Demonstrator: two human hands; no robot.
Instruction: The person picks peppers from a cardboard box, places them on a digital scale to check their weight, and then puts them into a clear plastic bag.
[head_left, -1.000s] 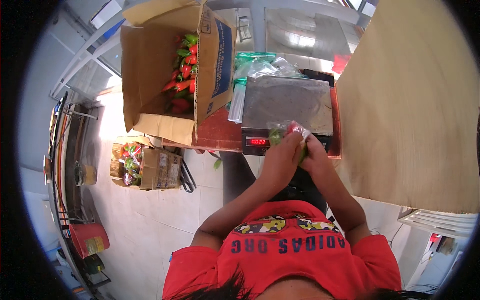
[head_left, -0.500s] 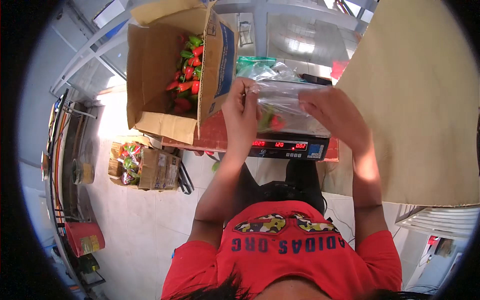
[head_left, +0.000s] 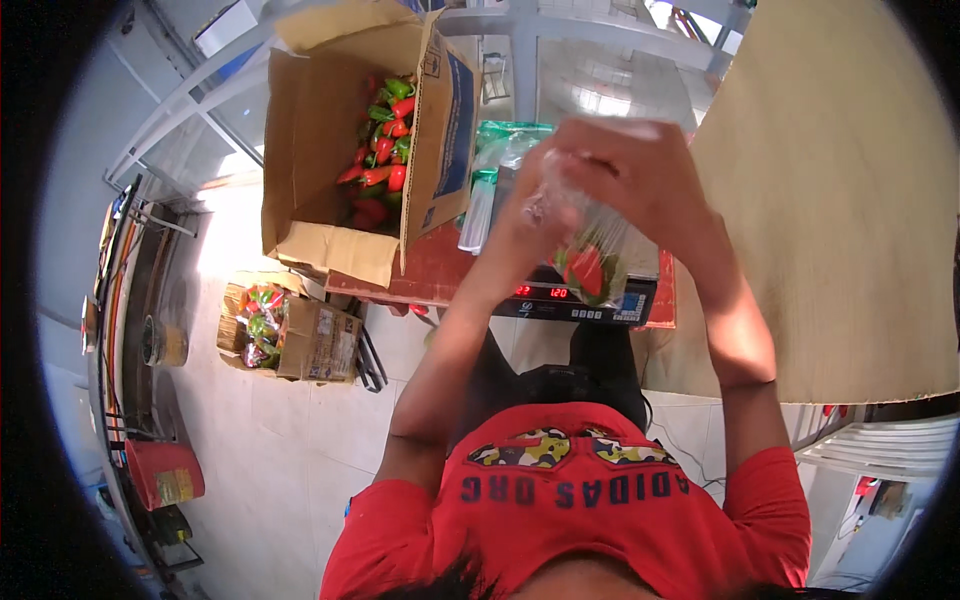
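A clear plastic bag point(head_left: 622, 243) with red and green peppers in its bottom hangs from my two hands above the digital scale point(head_left: 545, 307). My left hand point(head_left: 540, 215) is closed round the bag's gathered neck. Higher up and to the right, my right hand point(head_left: 640, 170) is bent over the bag's top, its fingers curled on the plastic and partly blurred. The scale's display glows red and is half covered by my left arm and the bag. Left of my hands, a large open cardboard box point(head_left: 312, 150) holds loose red and green peppers point(head_left: 385, 150).
Clear and green plastic bags point(head_left: 480, 205) lie beside the scale on the red table point(head_left: 425, 265). A smaller cardboard box point(head_left: 325, 345) with bagged peppers stands on the floor at left. A large tan board point(head_left: 820, 220) fills the right side. A red bucket point(head_left: 160, 470) is at lower left.
The bag has been lifted off the scale and its open mouth gathered into a bunched neck. My right hand has moved up and left, close to my left hand.
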